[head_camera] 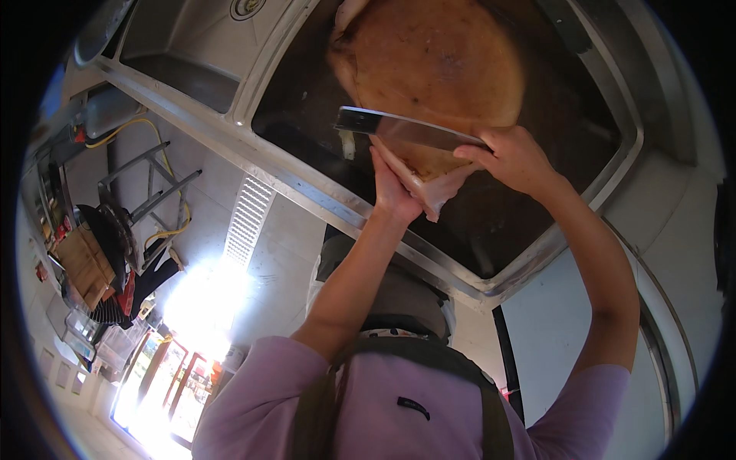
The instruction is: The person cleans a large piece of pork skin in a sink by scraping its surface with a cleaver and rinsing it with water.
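Observation:
A large skin-on slab of meat [437, 63], probably pork, lies in a steel sink basin [624, 152]. Its skin is yellow-brown, and the near corner shows pale fat and flesh. My left hand [397, 192] grips that corner from the left side, some fingers hidden beneath it. In my right hand [513, 158] is a broad-bladed knife [402, 129], resembling a cleaver; its handle is mostly covered by my fingers. The blade lies across the skin just beyond the corner, pointing left. Whether it touches the skin I cannot tell.
A pale scrap [348, 144] lies in the dark basin, left of the meat. Another steel basin [195, 52] with a drain [248, 8] adjoins on the left. On the floor are a metal-legged frame [152, 181], a yellow hose [118, 133] and a slotted drain cover [248, 218].

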Available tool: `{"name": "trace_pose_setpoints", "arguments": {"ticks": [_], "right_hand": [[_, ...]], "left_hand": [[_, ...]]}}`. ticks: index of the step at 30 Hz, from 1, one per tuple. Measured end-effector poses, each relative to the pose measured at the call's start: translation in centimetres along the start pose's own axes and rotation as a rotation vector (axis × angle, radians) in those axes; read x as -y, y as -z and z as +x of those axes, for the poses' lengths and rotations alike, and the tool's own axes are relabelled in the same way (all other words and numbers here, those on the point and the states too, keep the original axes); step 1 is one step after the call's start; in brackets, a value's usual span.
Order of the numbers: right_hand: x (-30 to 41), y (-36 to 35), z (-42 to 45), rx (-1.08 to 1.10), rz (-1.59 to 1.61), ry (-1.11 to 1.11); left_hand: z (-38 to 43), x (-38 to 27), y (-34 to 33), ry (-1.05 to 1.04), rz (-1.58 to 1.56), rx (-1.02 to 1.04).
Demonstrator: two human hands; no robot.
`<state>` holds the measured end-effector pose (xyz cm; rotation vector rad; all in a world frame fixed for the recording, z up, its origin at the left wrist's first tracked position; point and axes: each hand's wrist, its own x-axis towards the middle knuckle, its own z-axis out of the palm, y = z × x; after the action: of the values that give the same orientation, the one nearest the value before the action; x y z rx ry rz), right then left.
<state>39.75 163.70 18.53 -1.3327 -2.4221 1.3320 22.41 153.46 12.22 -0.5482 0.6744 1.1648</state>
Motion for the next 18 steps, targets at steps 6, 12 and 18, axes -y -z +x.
{"name": "trace_pose_setpoints", "arguments": {"ticks": [6, 12, 18], "right_hand": [[1.0, -2.8, 1.9, 0.077, 0.085, 0.023], [2.3, -1.0, -0.1, 0.169, 0.182, 0.074], [2.8, -2.5, 3.2, 0.092, 0.003, -0.042]], "left_hand": [[-0.3, -0.3, -0.5, 0.069, 0.013, 0.055], [1.5, -0.4, 4.0, 0.102, -0.117, 0.408], [-0.1, -0.6, -0.1, 0.061, 0.029, 0.126]]}}
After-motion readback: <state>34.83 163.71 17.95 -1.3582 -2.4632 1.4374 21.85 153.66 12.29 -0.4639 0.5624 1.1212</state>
